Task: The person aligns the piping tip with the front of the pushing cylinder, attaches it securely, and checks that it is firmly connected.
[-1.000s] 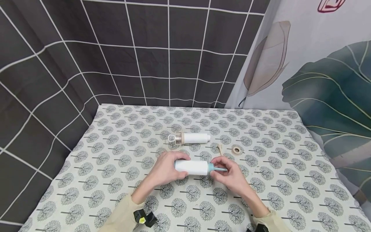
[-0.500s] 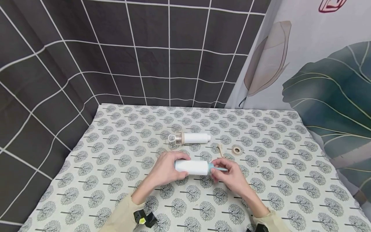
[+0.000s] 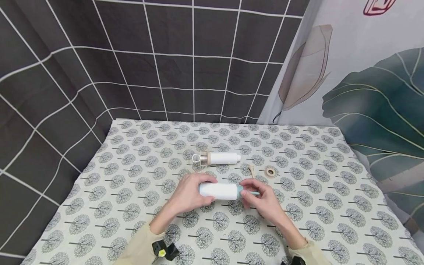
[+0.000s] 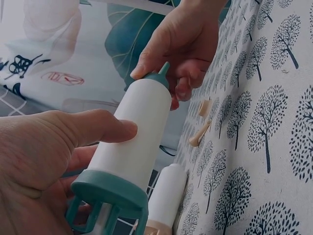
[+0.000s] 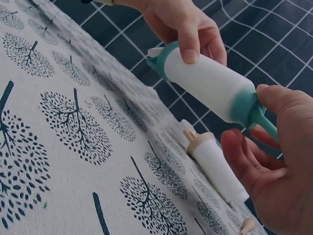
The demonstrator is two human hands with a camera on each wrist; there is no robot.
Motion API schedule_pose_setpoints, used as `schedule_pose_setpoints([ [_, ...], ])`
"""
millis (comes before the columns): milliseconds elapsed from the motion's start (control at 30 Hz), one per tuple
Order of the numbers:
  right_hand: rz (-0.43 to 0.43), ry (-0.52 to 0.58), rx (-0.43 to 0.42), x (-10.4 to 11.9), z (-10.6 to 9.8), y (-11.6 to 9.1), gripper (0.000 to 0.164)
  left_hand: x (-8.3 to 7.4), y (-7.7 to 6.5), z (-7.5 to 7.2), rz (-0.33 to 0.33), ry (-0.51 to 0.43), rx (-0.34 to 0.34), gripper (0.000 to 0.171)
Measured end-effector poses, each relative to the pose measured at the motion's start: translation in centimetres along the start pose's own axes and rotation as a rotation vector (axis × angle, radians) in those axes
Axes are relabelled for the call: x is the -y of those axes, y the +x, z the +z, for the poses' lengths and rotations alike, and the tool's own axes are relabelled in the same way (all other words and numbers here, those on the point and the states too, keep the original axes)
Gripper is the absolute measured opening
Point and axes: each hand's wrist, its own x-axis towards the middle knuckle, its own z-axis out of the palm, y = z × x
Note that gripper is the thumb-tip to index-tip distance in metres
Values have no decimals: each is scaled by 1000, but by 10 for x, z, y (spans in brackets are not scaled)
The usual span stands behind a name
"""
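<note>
A white cylinder [image 3: 223,191] with teal ends, like an icing or cookie-press barrel, lies level between the two hands. My left hand [image 3: 190,189] grips it at its left end, thumb along the white wall and fingers beneath. The open teal frame [image 4: 110,188] at that end shows in the left wrist view. My right hand [image 3: 261,197] is at the other end, its thumb and fingers pinching the teal nozzle cap [image 5: 243,105]. A thin teal spout [image 5: 265,123] sticks out from the cap toward the right palm.
Behind the hands lies a similar white cylinder [image 3: 223,158] with a beige frame and a clear pull ring. Beside it are a small beige nozzle [image 3: 251,171] and a beige ring [image 3: 270,172]. The tree-print tablecloth [image 3: 159,228] reaches the dark grid curtain [image 3: 172,70].
My right thumb and fingers have shifted a little upward around the teal cap. The left hand and the white cylinder have stayed nearly still.
</note>
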Motion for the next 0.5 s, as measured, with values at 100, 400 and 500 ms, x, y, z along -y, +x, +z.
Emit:
schedule_pose_setpoints([
  [100, -33, 30, 0, -1, 0, 0, 40, 1, 0, 0, -4, -2, 3, 46],
  [400, -100, 104, 50, -4, 1, 0, 47, 1, 0, 0, -18, -28, 12, 45],
  [500, -132, 84, 52, -5, 1, 1, 43, 1, 0, -1, -9, -26, 11, 45],
])
